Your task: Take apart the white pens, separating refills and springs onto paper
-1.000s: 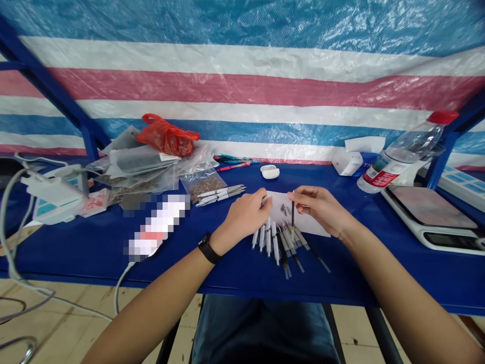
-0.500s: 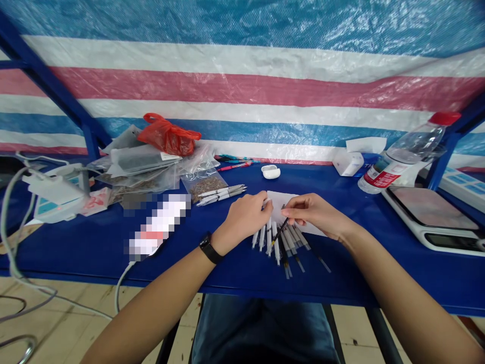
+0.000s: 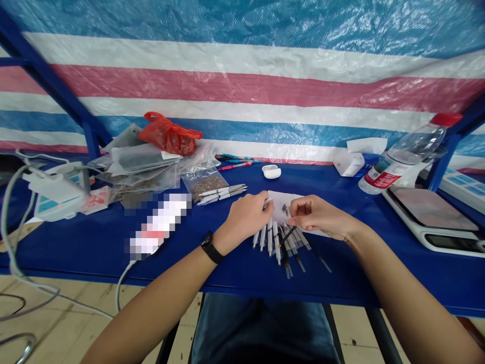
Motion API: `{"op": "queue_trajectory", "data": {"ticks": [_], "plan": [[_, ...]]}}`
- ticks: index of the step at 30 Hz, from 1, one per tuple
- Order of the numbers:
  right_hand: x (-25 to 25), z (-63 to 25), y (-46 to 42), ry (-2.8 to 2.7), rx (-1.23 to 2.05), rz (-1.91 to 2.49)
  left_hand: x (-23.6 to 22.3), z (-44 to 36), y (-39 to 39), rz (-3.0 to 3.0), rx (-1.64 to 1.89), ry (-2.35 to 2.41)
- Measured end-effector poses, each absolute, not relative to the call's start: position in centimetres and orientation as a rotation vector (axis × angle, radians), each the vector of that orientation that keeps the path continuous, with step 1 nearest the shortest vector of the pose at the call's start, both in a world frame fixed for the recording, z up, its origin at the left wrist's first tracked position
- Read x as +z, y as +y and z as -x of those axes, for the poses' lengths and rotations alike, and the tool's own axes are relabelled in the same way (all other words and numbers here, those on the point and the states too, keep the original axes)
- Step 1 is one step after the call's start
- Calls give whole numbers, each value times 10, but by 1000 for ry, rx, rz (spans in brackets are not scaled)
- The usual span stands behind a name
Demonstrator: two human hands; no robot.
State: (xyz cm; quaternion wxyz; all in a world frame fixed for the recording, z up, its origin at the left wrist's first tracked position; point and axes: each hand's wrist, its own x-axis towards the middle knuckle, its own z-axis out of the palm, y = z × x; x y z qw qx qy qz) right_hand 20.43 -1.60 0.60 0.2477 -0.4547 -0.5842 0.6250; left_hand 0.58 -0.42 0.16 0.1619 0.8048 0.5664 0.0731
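Several white pens [image 3: 222,194] near left hand [image 3: 242,220]

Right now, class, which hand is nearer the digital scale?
The right hand is nearer: it sits at the right end of the white paper, left of the digital scale. The left hand lies farther away, left of the paper.

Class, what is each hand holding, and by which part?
Right hand: a thin dark rod, by its upper end. Left hand: apparently the white paper's edge.

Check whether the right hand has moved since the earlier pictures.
Yes: the right hand has moved down in view, toward the person and farther from the white earbud case, which sits in about the same place.
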Motion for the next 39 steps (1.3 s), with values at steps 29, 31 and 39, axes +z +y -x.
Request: {"op": "queue_trajectory", "data": {"ticks": [29,31,39], "plan": [[8,-203,-14,-1562,1686,1336,-3,-4,-4,-2314,223,1590],[6,-205,-13,-1535,1656,1338,-5,-4,-4,-2324,221,1584],[3,-208,-9,-1416,1400,1342,-4,-6,-3,-2373,149,1729]]}}
